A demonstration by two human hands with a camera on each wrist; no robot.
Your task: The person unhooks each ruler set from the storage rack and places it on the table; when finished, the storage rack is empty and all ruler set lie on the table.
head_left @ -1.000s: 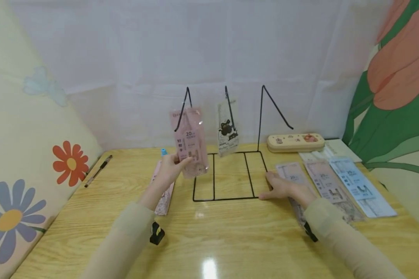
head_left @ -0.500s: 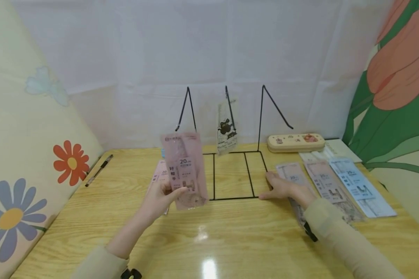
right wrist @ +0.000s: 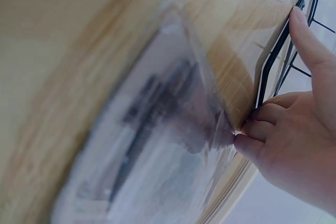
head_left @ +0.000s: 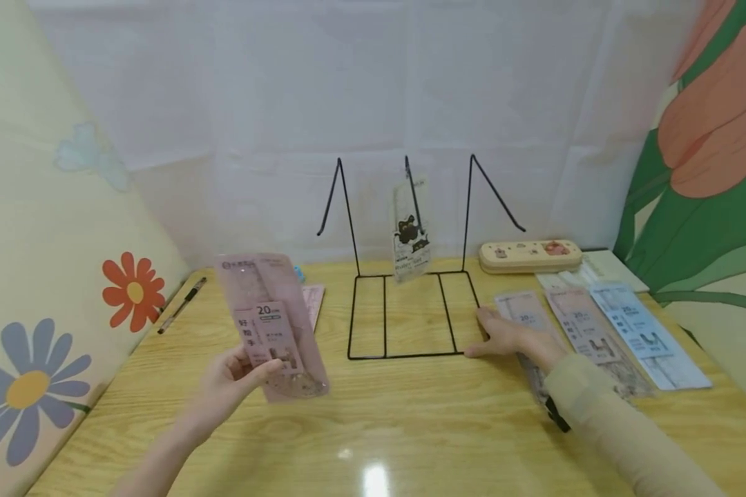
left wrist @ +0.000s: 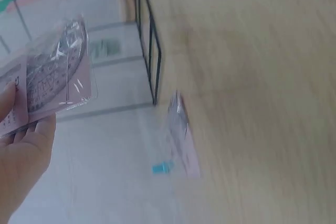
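My left hand pinches a pink see-through pack of rulers, thumb on its printed front. The pack is held up over the left side of the table, tilted. In the left wrist view its lower end shows a protractor. My right hand rests at the right front corner of the black wire rack, thumb stretched to the front bar and fingers at the side bar. From the rack's middle hook hangs a pale ruler pack with a dark cartoon animal. The left and right hooks carry nothing.
Beside my right hand lie a greyish-pink pack, a pink pack and a blue pack. Behind them sits a cream pencil case. Another pink pack lies left of the rack, and a pen farther left.
My left hand has drawn the pink ruler pack away from the left hook, down and to the left, nearer to me. The right hand has stayed at the rack's corner.
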